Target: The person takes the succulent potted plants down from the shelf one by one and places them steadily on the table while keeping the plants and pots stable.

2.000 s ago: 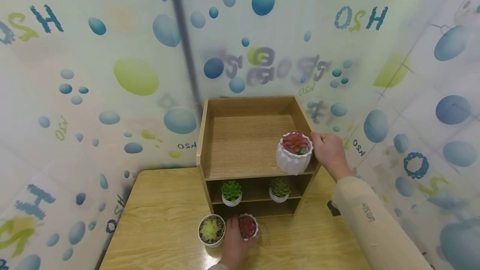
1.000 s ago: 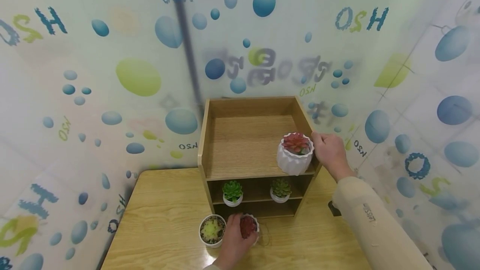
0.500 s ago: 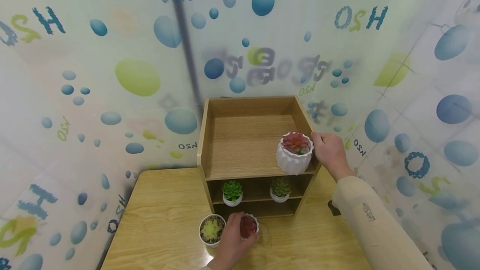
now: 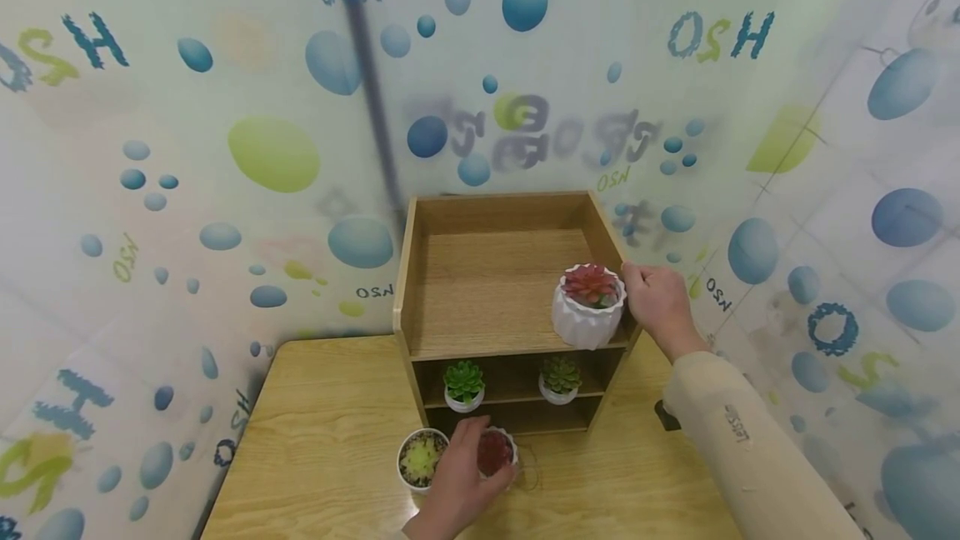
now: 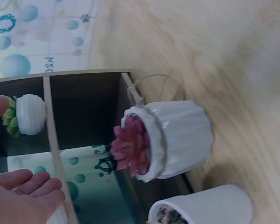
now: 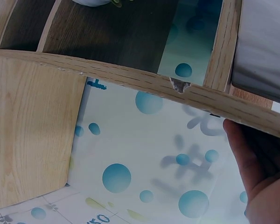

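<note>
Tabletop (image 4: 322, 423): one wood-grain surface, carrying two of the five potted plants, its near edge cut off by the frame.
Yellow-green plant (image 4: 417, 457): just one this colour, white pot, right rim hidden behind the fingers; the left wrist view crops most of it away.
Left hand (image 4: 459, 475): first of two, and this grip is spread wide, thumb and fingers well apart, holding nothing! It reaches farther up than half a second ago and covers more of the yellow-green plant's pot.
Bright green plant (image 4: 463, 382): one of two greens, on the middle level of the shelf unit (image 4: 495, 290).
Small red plant (image 4: 495, 450): one of two reds, on the tabletop before the shelf unit, just under the left hand, holding its spot; partly covered in the head view.
Twine (image 5: 154, 75): one loop trailing from the small red plant's pot, faint from above.
Dull green plant (image 4: 561, 377): second green, same level, right side.
Large red plant (image 4: 588, 311): second red, top level, front right corner, unmoved.
Right hand (image 4: 658, 302): curled against the shelf unit's right side, steady throughout; fingers in shadow, so whether that grip clasps it, I cannot tell.
Black object (image 4: 666, 417): one, half hidden by the sleeve.
</note>
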A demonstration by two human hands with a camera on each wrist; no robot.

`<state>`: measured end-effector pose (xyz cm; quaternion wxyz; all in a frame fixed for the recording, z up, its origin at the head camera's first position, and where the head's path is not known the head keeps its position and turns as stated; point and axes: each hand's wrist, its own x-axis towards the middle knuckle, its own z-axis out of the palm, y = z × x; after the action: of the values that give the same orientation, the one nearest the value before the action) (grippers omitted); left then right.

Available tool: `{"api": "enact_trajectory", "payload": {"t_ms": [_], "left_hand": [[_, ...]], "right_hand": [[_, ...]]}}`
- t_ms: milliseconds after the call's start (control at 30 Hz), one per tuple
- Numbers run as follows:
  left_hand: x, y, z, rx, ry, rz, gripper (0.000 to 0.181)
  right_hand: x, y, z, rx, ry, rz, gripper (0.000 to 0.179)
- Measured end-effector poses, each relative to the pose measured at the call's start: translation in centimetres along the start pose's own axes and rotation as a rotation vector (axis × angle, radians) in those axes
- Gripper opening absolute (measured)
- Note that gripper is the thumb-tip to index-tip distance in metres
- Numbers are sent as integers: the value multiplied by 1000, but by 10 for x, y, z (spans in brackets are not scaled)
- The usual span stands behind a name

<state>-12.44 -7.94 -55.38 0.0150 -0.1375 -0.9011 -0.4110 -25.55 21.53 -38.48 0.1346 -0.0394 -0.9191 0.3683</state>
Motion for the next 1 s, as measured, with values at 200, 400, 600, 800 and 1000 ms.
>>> {"api": "enact_trajectory", "payload": {"t_ms": [200,400,600,800,1000], "left_hand": [[0,7,-10,17,-10,12,76],[2,12,-20,-1,-13,48,77],[3,16,-27,0,-12,62,73],[5,20,-35,-52,-56,25,77],[5,27,-43,-74,-66,40,76]], "right_hand": [[0,0,1,-3,1,0,58],[1,0,0,1,-4,-2,58],[1,0,0,-1,-12,2,58],[0,-1,-2,-2,-11,9,58],[0,0,-1,-12,-1,3,58]]}}
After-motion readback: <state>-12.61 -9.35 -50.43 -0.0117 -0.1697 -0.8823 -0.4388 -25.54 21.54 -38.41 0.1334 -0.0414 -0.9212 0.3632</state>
